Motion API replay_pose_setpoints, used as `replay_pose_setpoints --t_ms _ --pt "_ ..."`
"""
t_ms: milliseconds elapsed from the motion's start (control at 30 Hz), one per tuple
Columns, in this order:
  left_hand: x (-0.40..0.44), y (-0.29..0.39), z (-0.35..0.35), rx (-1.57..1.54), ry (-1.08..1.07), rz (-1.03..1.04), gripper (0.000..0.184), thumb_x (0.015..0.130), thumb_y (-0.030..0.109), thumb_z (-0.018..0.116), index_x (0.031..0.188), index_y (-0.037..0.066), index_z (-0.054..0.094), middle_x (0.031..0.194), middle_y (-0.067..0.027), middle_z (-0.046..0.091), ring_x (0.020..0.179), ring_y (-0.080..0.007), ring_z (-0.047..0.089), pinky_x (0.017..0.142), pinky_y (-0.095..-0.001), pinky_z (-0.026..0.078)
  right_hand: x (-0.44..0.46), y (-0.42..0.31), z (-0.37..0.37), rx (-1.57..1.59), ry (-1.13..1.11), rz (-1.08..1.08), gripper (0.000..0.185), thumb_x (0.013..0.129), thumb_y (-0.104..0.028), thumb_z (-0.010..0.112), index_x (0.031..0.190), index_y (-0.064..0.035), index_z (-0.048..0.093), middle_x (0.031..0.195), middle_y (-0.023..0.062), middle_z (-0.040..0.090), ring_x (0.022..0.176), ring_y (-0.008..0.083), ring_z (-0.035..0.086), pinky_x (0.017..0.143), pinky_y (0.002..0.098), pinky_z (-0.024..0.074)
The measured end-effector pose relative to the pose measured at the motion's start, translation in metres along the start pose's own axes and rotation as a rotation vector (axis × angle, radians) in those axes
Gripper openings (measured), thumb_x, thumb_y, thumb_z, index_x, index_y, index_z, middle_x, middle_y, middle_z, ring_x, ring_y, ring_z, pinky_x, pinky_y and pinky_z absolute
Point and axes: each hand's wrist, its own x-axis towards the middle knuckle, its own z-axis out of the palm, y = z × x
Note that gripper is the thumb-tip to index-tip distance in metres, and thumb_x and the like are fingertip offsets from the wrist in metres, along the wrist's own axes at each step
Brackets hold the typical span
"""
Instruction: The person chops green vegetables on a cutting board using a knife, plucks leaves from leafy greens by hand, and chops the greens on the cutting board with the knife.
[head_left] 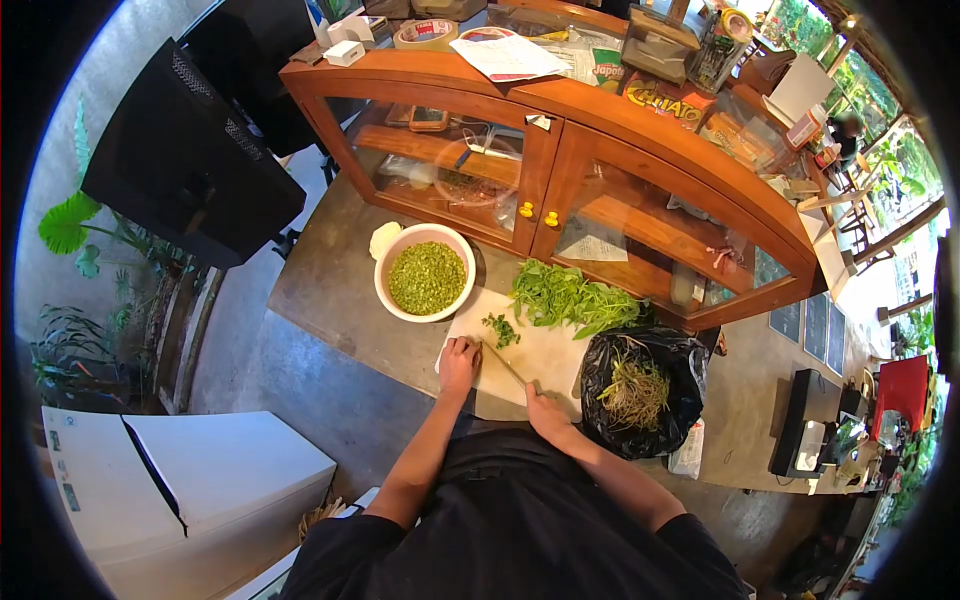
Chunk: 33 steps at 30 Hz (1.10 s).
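My right hand (546, 410) is wrapped round the handle of a knife (505, 363), whose blade slants up and left across a white cutting board (540, 350). Close to the blade's tip, my left hand (460, 362) rests on the board with its fingers curled together; whatever they may hold is hidden. Beyond the blade lies a small pile of chopped green leaves (501, 329). Long leafy greens (570, 298) are heaped along the board's far edge. A round pale bowl (382, 285) full of finely chopped green pieces (427, 277) stands beyond my left hand.
A black plastic bag (590, 385) with rooty plant trimmings (634, 392) sits right of the board. Behind stands a glass-doored wooden cabinet (545, 160) with packets and containers on top. A whitish lump (384, 239) touches the bowl. At lower left is a white fridge (230, 460).
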Motion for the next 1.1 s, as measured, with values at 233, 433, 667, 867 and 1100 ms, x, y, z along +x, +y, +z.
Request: replay_pose_setpoints --t_ms 233,433,667,867,1100 --pt "0.001 -0.011 0.005 0.055 -0.042 0.032 0.007 0.079 0.01 0.065 0.082 0.006 0.07 0.086 -0.0086 0.062 0.087 -0.0277 0.058 0.077 -0.0379 0.049 0.0 0.006 -0.003 0.032 0.033 -0.009 0.018 0.093 -0.008 0.04 0.109 -0.0008 0.04 0.083 0.0269 0.065 0.078 0.0448 0.065 0.069 0.0536 0.0521" --pt "0.006 -0.019 0.013 0.087 -0.086 0.081 0.008 0.081 0.01 0.063 0.084 0.005 0.068 0.087 -0.0098 0.063 0.088 -0.0286 0.058 0.081 -0.0377 0.049 -0.007 0.0 -0.02 0.044 0.021 -0.014 0.02 0.091 -0.009 0.043 0.11 0.0001 0.041 0.08 0.028 0.065 0.075 0.0466 0.064 0.068 0.0553 0.0504" --pt "0.009 -0.01 0.009 0.044 -0.116 0.028 0.009 0.08 0.01 0.064 0.086 0.005 0.068 0.089 -0.0099 0.063 0.091 -0.0294 0.057 0.081 -0.0381 0.049 -0.019 -0.01 -0.034 0.031 -0.014 -0.02 0.019 0.091 -0.008 0.042 0.108 0.0008 0.042 0.082 0.029 0.065 0.078 0.0466 0.064 0.07 0.0548 0.0508" --pt "0.006 -0.006 0.005 -0.033 -0.025 0.009 0.013 0.075 0.005 0.066 0.087 0.006 0.069 0.087 -0.0092 0.062 0.087 -0.0294 0.056 0.078 -0.0384 0.048 -0.01 -0.014 -0.023 0.061 -0.098 0.046 0.019 0.092 -0.006 0.038 0.109 0.0005 0.042 0.091 0.0313 0.064 0.085 0.0469 0.064 0.076 0.0547 0.0501" --pt "-0.001 -0.009 0.015 -0.015 -0.009 -0.003 0.011 0.074 0.005 0.067 0.085 0.006 0.069 0.088 -0.0078 0.06 0.087 -0.0289 0.055 0.077 -0.0399 0.047 0.015 -0.01 -0.005 0.145 -0.049 0.056 0.016 0.093 -0.007 0.038 0.107 -0.0012 0.041 0.087 0.0299 0.065 0.084 0.0464 0.065 0.073 0.0546 0.051"
